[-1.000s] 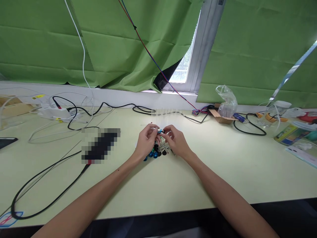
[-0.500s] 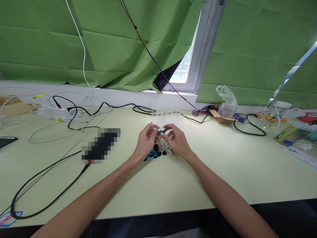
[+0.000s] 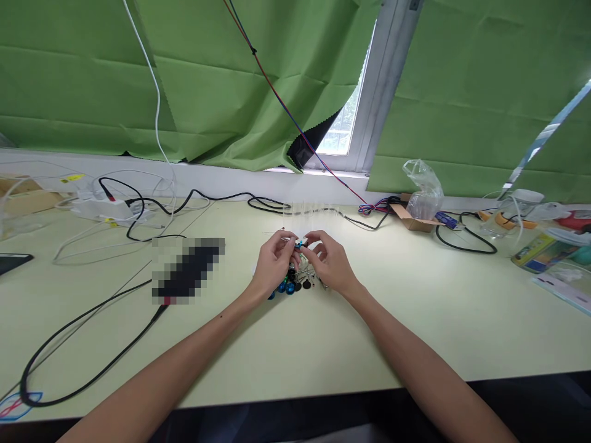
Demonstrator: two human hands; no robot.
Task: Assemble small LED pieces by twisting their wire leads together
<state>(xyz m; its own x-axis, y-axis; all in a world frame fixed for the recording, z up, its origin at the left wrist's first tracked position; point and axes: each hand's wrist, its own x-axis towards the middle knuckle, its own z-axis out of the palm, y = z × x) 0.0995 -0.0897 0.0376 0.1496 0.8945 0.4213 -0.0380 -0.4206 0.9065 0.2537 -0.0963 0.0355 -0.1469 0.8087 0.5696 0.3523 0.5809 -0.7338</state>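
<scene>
My left hand (image 3: 276, 257) is closed in a pinch over the middle of the table, its thumb and fingertips around a small blue piece (image 3: 299, 244) with a dark end. From the other side, my right hand (image 3: 333, 259) pinches the dark end with thumb and forefinger. The piece is too small to name its kind. Below the hands lies a cluster of shiny blue balls (image 3: 289, 288), black discs (image 3: 306, 284) and thin metal pins, partly covered by my fingers. A thin pin with a red tip (image 3: 283, 229) shows just beyond my left fingers.
Clear upright plastic pieces (image 3: 309, 214) stand behind the hands. A pixelated dark device (image 3: 187, 271) with a black cable lies left. At the back right are a cardboard box (image 3: 413, 220) holding a plastic bag, and a clear jar (image 3: 521, 206). Cables run along the wall.
The small piece has turned slightly between my fingertips, and less of its dark end shows. Both hands otherwise keep their place.
</scene>
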